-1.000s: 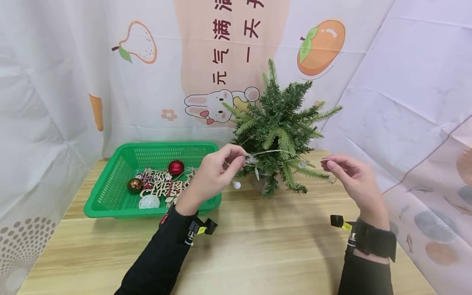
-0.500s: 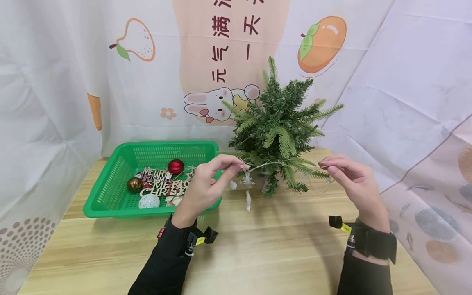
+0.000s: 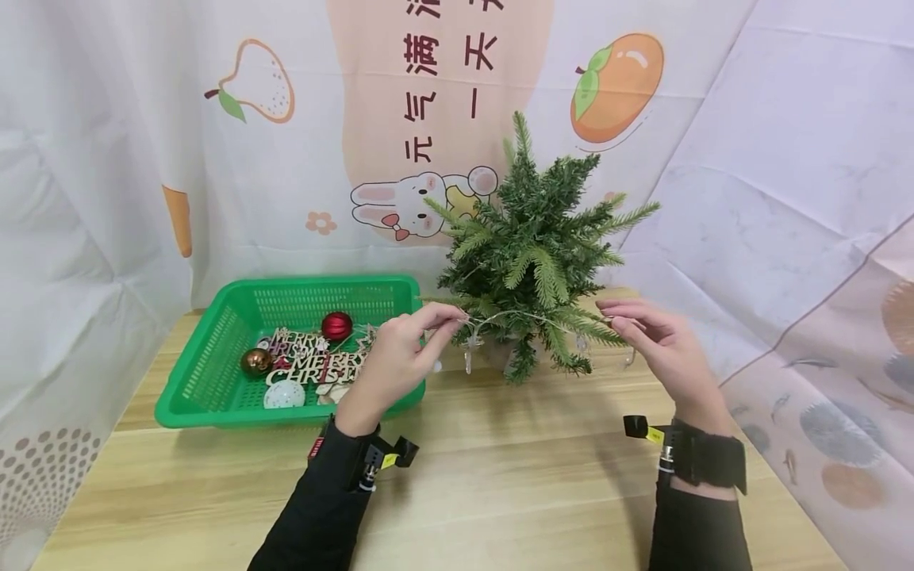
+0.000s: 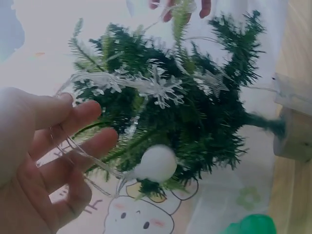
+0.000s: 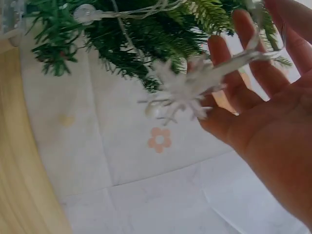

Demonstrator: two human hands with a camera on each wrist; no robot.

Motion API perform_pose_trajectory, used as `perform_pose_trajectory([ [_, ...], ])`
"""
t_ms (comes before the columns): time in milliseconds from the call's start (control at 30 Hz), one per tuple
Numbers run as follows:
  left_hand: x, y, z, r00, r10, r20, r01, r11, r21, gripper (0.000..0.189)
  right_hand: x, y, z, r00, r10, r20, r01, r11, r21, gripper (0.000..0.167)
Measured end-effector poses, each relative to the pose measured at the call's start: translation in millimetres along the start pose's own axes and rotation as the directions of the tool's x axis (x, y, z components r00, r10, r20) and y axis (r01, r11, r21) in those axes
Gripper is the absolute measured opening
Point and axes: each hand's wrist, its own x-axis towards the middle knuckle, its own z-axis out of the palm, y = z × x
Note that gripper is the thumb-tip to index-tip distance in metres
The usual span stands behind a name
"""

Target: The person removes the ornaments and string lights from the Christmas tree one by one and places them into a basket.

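Observation:
A clear string of lights [image 3: 510,313] stretches between my two hands, across the front of a small artificial Christmas tree [image 3: 546,230]. My left hand [image 3: 403,353] pinches its wire between thumb and forefinger at the tree's lower left. Seen from the left wrist, a clear snowflake [image 4: 161,87] and a white ball [image 4: 158,163] hang from the string near those fingers. On the right side, my right hand [image 3: 660,345] pinches the wire with thumb and fingertips. A blurred snowflake [image 5: 183,92] dangles beside that palm in the right wrist view, and a round clear bulb [image 5: 85,13] lies against the branches.
Left of the tree stands a green plastic basket [image 3: 167,396]. Inside are a red bauble [image 3: 336,326], a bronze bauble [image 3: 257,362], a speckled white ball [image 3: 284,394] and wooden Merry Christmas signs [image 3: 314,369]. Printed curtains [image 3: 286,198] surround the wooden table [image 3: 514,476].
My left hand has come down lower in front of the tree, the wire still pinched. The right hand has moved a little left, so the hands are closer together and the string hangs slacker.

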Motion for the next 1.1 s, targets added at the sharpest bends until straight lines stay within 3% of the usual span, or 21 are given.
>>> perform_pose_trajectory([
  [200,2.5,-4.1,10.9,0.999,0.041,0.015,-0.042,0.987,0.152,0.017,3.0,9,3,0.997,0.067,0.047,-0.066,0.997,-0.036,0.023],
  [400,1.3,-7.1,16.5,0.999,0.016,0.041,-0.026,0.967,0.252,0.015,3.6,16,6,0.994,0.063,0.087,-0.063,0.998,-0.003,0.023],
  [700,-2.7,-12.8,20.5,0.998,0.050,0.047,-0.061,0.956,0.287,0.018,5.3,26,9,0.978,0.124,0.168,-0.134,0.990,0.046,0.021],
  [867,-4.1,-15.7,21.3,0.996,0.057,0.066,-0.076,0.943,0.324,0.023,5.2,29,10,0.969,0.148,0.197,-0.161,0.985,0.053,0.033],
  [1100,-1.3,-17.6,22.8,0.994,0.103,0.024,-0.104,0.929,0.356,0.020,7.3,32,6,0.957,0.166,0.238,-0.190,0.979,0.079,0.046],
])
